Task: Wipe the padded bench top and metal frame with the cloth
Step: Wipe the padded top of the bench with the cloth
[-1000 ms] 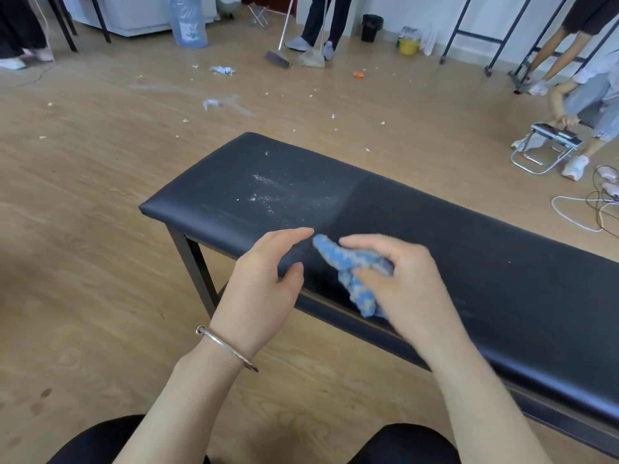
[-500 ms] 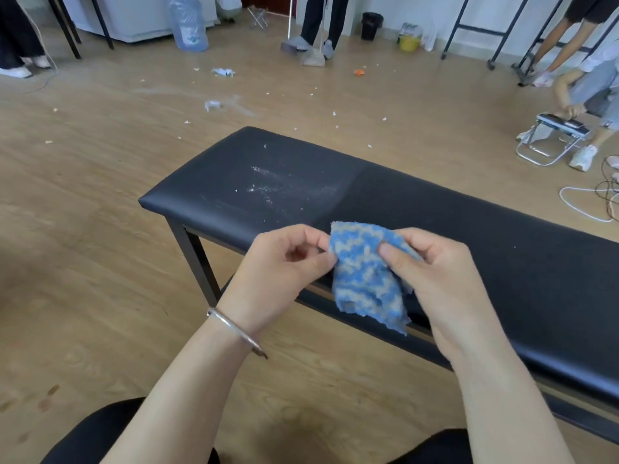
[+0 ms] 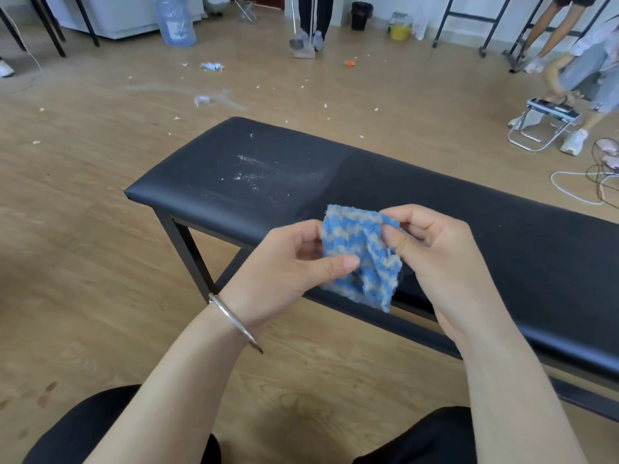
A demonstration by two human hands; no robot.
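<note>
A long black padded bench (image 3: 435,202) on a black metal frame (image 3: 187,249) runs from centre left to the right edge. White dust and crumbs (image 3: 254,175) speckle its left half. I hold a small blue and beige cloth (image 3: 358,259) spread in the air above the bench's near edge. My left hand (image 3: 294,266), with a silver bangle on the wrist, pinches the cloth's left side between thumb and fingers. My right hand (image 3: 442,259) pinches its upper right corner.
The wooden floor is littered with paper scraps (image 3: 211,67). A large water bottle (image 3: 174,18) stands at the back left. A person with a broom (image 3: 301,45) stands at the back. Another person bends over a folding stool (image 3: 546,118) at right, beside cables (image 3: 579,182).
The cloth went from bunched in my right hand to spread flat between both hands. My left hand closed onto its left side. Both hands rose slightly toward the bench's near edge.
</note>
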